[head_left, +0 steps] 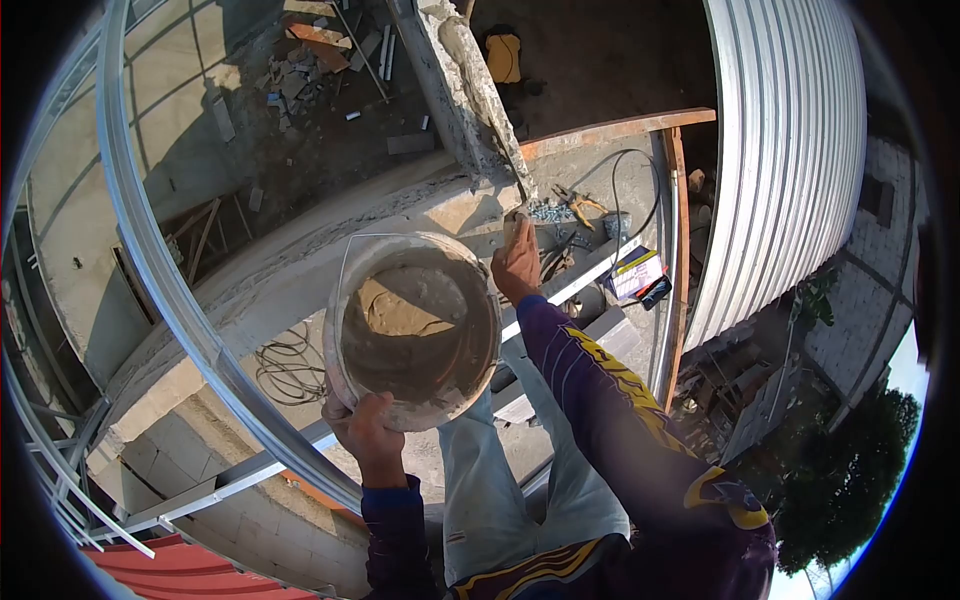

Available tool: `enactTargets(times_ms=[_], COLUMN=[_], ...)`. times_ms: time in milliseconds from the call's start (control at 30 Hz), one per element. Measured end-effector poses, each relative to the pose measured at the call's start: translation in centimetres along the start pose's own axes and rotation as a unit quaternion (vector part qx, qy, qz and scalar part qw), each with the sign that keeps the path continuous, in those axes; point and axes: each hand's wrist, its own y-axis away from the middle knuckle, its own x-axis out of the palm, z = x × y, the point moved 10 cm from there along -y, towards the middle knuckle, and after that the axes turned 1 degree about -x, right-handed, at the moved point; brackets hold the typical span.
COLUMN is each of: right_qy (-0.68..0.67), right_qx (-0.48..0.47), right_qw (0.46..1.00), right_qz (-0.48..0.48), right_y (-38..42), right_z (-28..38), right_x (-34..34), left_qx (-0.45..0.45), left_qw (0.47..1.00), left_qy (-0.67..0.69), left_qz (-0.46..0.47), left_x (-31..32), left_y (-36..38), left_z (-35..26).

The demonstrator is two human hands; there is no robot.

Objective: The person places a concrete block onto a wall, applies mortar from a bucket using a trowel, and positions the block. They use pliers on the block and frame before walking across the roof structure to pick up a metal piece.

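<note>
A round bucket (pixel 337 330) hangs in front of my legs, its inside coated with grey cement and some wet mortar (pixel 400 308) lying in it. My left hand (pixel 368 428) is closed over the near-left part of its rim, thumb on top. A thin wire handle rises at the bucket's far left side. My right hand (pixel 516 262) is closed just beyond the bucket's right edge, close to the end of the rough wall top (pixel 478 105). What its fingers hold, if anything, I cannot make out.
Right of my right hand lie pliers with yellow handles (pixel 582 208), loose screws (pixel 548 212) and a small box (pixel 636 273). A curved metal beam (pixel 150 230) passes on the left. Corrugated sheeting (pixel 780 150) stands at right. Rubble (pixel 295 85) lies far below.
</note>
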Motion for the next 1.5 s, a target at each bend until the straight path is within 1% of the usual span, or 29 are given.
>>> enactTargets(times_ms=[67,100,167,233,267,300,333,367,400,500,533,567,633,800,867,900,933,967,1033,1067,1100,1133,1167,1233,1267,1333,1367,1433,1500], right_qy=[0.172,0.171,0.1,0.175,0.153,0.13,0.129,0.152,0.175,0.243,0.245,0.246,0.125,0.193,0.031,0.025,-0.119,-0.124,-0.077,-0.009,0.021,0.061,0.15,0.282,0.286,0.381,0.379,0.298,0.271], right_qx=[-0.101,-0.098,0.029,0.006,0.051,0.096,0.096,0.078,0.06,-0.037,-0.036,-0.038,0.137,0.033,0.018,0.012,0.144,0.068,-0.005,-0.086,-0.249,-0.33,-0.306,-0.504,-0.502,-0.353,-0.352,-0.397,-0.375], right_qw=[0.979,0.98,0.988,0.977,0.97,0.957,0.958,0.957,0.955,0.957,0.952,0.952,0.95,0.949,0.983,0.994,0.963,0.977,0.973,0.972,0.946,0.917,0.917,0.816,0.816,0.844,0.846,0.831,0.837], right_qz=[-0.033,-0.034,0.116,0.122,0.181,0.24,0.238,0.233,0.23,0.151,0.182,0.18,0.251,0.248,0.18,0.104,0.193,0.161,0.216,0.22,0.206,0.216,0.205,0.018,0.017,0.135,0.131,0.251,0.291], right_y=[0.7,0.7,0.9,1.2,1.6,2.2,2.2,2.2,2.6,5.0,6.1,6.3,7.8,11.9,12.7,13.2,12.8,12.3,12.3,11.6,11.9,12.2,11.2,12.7,12.1,8.7,8.4,9.6,10.9], right_z=[-0.8,-0.5,-1.7,-1.7,-3.1,-3.4,-3.5,-3.3,-3.2,-4.3,-9.4,-7.6,-5.3,-7.1,-4.7,-3.5,-0.8,2.6,4.3,7.6,11.0,13.6,15.9,19.9,20.7,18.8,18.4,17.0,15.4], right_x=[2.3,2.0,3.6,5.1,6.1,6.6,6.7,6.7,6.6,7.5,11.9,9.8,4.3,0.0,-5.8,-9.4,-12.9,-17.0,-21.2,-23.5,-25.2,-26.3,-27.0,-27.5,-26.7,-22.9,-22.4,-19.1,-17.9], left_qx=[-0.041,-0.041,-0.037,-0.006,0.181,0.351,0.353,0.191,0.012,-0.026,-0.023,-0.033,-0.043,-0.054,-0.041,-0.024,-0.026,-0.031,0.003,-0.002,-0.01,0.045,0.111,0.153,0.196,0.216,0.234,0.233,0.223], left_qw=[0.998,0.998,0.991,0.987,0.924,0.788,0.787,0.927,0.993,0.995,0.995,0.996,0.997,0.996,0.996,0.995,0.995,0.996,0.995,0.992,0.986,0.983,0.975,0.96,0.942,0.931,0.919,0.926,0.933], left_qy=[-0.025,-0.027,-0.126,-0.154,-0.335,-0.491,-0.491,-0.316,-0.115,-0.096,-0.093,-0.079,-0.064,0.047,0.04,0.033,0.032,0.027,-0.012,-0.048,-0.086,-0.095,-0.096,-0.137,-0.18,-0.189,-0.201,-0.177,-0.157], left_qz=[-0.051,-0.049,-0.034,-0.04,0.041,0.119,0.119,0.07,0.016,0.011,0.012,0.021,0.032,0.058,0.072,0.089,0.086,0.082,0.101,0.119,0.139,0.15,0.167,0.189,0.206,0.226,0.245,0.241,0.235], left_x=[-1.0,-1.6,-2.9,-3.6,-2.3,1.1,1.7,-0.3,-1.8,-1.8,-1.6,-1.3,-0.9,2.3,2.3,2.5,3.1,3.6,4.6,5.8,6.8,7.9,9.5,11.1,12.1,13.3,13.9,14.2,14.2], left_y=[0.5,0.6,0.7,0.7,1.0,3.0,3.2,1.8,1.4,1.9,1.9,1.9,2.1,2.4,1.5,1.1,0.7,0.4,-0.8,-1.1,-1.0,-1.2,-1.6,-1.5,-0.8,-0.3,-0.1,-0.5,-0.8], left_z=[0.8,1.1,1.8,1.5,-0.9,-2.6,-2.8,-1.7,0.7,1.1,0.8,0.6,0.2,-1.7,-1.4,-1.4,-1.6,-1.7,-1.6,-2.2,-2.5,-3.4,-4.6,-6.2,-7.4,-8.7,-9.4,-10.2,-10.5])
